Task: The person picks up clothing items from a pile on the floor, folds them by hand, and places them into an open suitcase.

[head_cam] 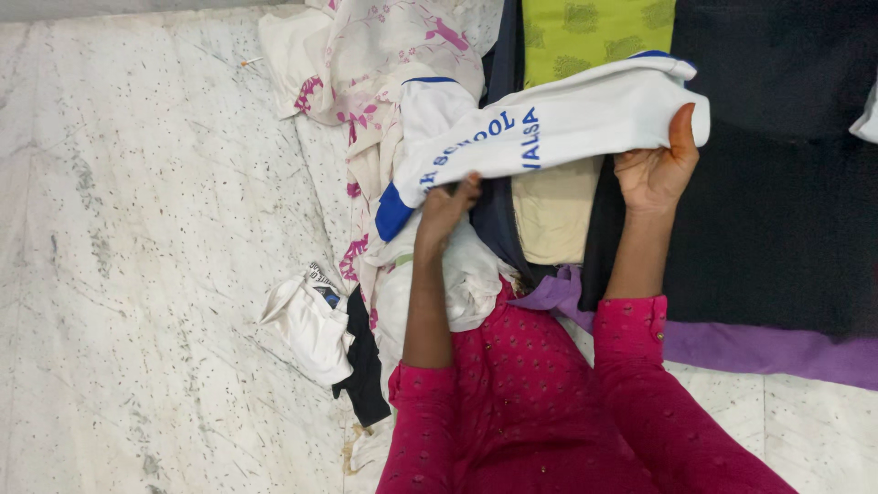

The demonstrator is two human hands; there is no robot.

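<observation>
A white garment with blue trim and blue lettering is stretched sideways above a heap of clothes. My left hand grips its lower left edge near the blue cuff. My right hand holds its right end, thumb up along the fabric. Both arms wear deep pink sleeves. Under the garment lie a cream folded cloth and a green patterned cloth.
A white floral cloth with pink flowers is heaped at the top centre. A dark cloth and a purple cloth lie on the right. A small white and black bundle sits on the marble floor.
</observation>
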